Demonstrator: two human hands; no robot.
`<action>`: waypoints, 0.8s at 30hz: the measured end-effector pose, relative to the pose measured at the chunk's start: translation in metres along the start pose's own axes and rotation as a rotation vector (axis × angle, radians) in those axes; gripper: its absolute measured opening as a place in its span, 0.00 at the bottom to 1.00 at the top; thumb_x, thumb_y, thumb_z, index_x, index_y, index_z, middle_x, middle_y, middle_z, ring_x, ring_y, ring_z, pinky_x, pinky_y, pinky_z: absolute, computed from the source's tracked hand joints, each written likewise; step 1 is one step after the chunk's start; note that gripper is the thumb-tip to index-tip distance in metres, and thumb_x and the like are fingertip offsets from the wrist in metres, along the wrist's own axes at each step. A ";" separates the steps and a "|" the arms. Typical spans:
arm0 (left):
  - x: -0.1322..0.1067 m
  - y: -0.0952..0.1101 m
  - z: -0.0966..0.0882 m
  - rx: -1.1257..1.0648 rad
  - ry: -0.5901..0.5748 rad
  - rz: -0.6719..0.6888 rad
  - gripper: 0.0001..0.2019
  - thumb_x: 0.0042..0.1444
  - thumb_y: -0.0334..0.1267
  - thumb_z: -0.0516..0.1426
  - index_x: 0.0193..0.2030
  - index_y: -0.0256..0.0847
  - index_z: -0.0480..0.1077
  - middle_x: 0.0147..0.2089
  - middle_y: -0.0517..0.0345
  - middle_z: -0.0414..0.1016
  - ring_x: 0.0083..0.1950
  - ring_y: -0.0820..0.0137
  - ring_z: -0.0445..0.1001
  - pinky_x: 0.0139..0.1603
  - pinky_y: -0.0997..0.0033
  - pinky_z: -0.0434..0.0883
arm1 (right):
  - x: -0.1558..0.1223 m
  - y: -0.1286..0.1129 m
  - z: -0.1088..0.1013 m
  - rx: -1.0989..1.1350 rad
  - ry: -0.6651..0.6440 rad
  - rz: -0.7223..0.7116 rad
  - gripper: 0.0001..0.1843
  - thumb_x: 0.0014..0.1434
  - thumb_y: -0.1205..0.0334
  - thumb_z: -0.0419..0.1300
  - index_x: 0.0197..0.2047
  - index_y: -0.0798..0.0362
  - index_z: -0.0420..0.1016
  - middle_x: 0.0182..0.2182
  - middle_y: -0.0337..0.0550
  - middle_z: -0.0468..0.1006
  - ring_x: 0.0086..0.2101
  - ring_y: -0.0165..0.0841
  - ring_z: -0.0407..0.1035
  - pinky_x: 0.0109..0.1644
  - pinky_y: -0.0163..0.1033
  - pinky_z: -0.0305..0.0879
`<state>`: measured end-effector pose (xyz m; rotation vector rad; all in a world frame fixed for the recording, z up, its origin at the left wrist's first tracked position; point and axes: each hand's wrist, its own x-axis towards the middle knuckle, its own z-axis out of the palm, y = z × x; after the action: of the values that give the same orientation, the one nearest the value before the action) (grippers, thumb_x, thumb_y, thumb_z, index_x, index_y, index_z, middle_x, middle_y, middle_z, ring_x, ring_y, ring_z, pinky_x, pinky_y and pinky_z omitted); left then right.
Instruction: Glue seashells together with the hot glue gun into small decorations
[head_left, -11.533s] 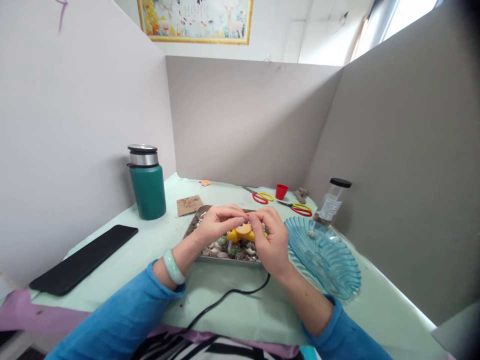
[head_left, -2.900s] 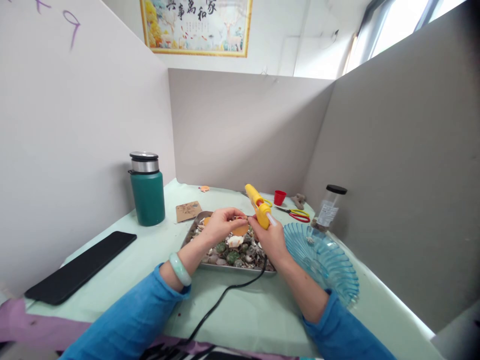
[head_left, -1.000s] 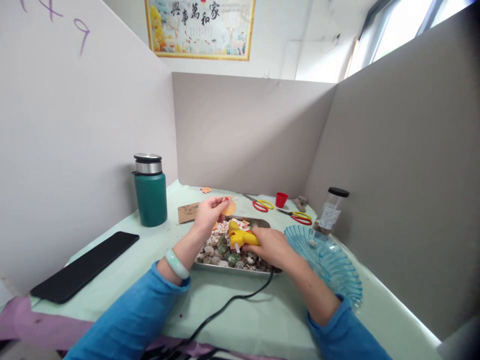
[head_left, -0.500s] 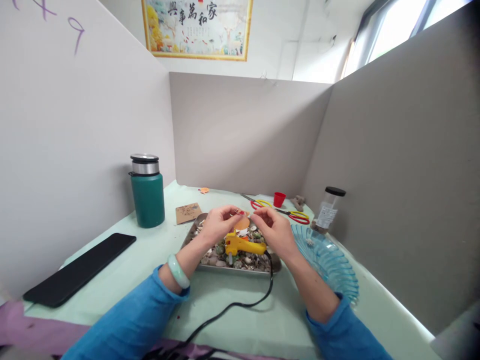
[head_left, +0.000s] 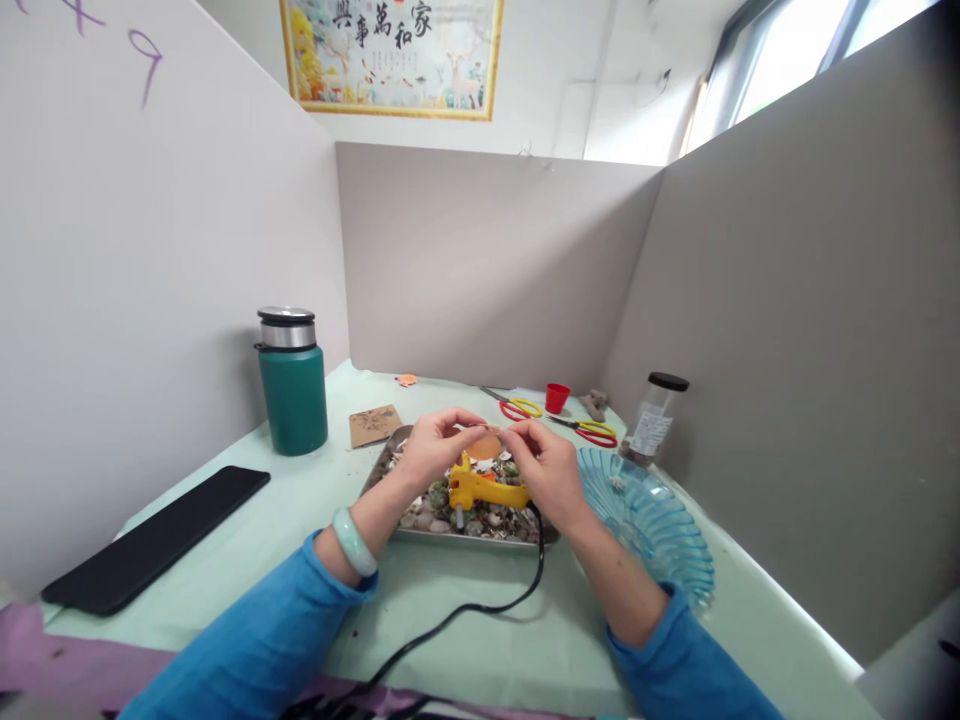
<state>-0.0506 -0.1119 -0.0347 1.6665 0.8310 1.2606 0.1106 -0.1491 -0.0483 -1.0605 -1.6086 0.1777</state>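
My left hand [head_left: 431, 450] and my right hand [head_left: 547, 470] meet above a metal tray [head_left: 420, 533] filled with several small shells. Both hands pinch an orange shell [head_left: 485, 445] between their fingertips, fingers closed. A yellow glue gun [head_left: 484, 490] lies on the shells just below the hands, untouched. Its black cord [head_left: 480, 608] runs off the tray's front toward me. A pale green bangle sits on my left wrist.
A blue ribbed glass dish [head_left: 652, 525] lies right of the tray. A green flask [head_left: 291, 382] and a black flat pad [head_left: 150, 540] are to the left. Two scissors [head_left: 592, 432], a red cup [head_left: 556, 397], a black-lidded jar [head_left: 656, 418] and a brown card [head_left: 373, 426] lie behind. Grey partitions enclose the table.
My right hand set the glue gun down on the shells a second ago, then rose to join my left hand at the orange shell. My left hand brought the shell back over the tray.
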 end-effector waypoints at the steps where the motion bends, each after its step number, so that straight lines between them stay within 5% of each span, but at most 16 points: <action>1: -0.001 0.001 0.000 -0.003 0.004 -0.004 0.14 0.45 0.45 0.61 0.34 0.36 0.73 0.30 0.57 0.74 0.21 0.78 0.65 0.19 0.78 0.62 | 0.000 0.000 0.000 -0.009 0.004 -0.007 0.14 0.59 0.54 0.52 0.28 0.53 0.68 0.21 0.36 0.66 0.23 0.28 0.58 0.29 0.33 0.55; 14: -0.001 -0.003 -0.003 0.029 -0.059 0.075 0.15 0.46 0.45 0.62 0.38 0.37 0.71 0.31 0.57 0.74 0.23 0.76 0.67 0.20 0.79 0.63 | -0.003 -0.001 0.000 -0.081 0.040 -0.131 0.12 0.61 0.58 0.52 0.29 0.53 0.68 0.23 0.37 0.67 0.25 0.28 0.60 0.31 0.34 0.57; 24: 0.000 -0.006 -0.003 0.038 -0.034 0.235 0.11 0.48 0.40 0.62 0.35 0.35 0.76 0.34 0.51 0.78 0.31 0.71 0.73 0.31 0.73 0.69 | -0.004 0.000 -0.001 -0.086 0.063 -0.268 0.08 0.61 0.62 0.53 0.31 0.52 0.68 0.25 0.39 0.68 0.27 0.30 0.61 0.33 0.36 0.58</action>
<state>-0.0533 -0.1090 -0.0397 1.8523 0.6558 1.3781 0.1114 -0.1524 -0.0503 -0.8949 -1.6945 -0.1045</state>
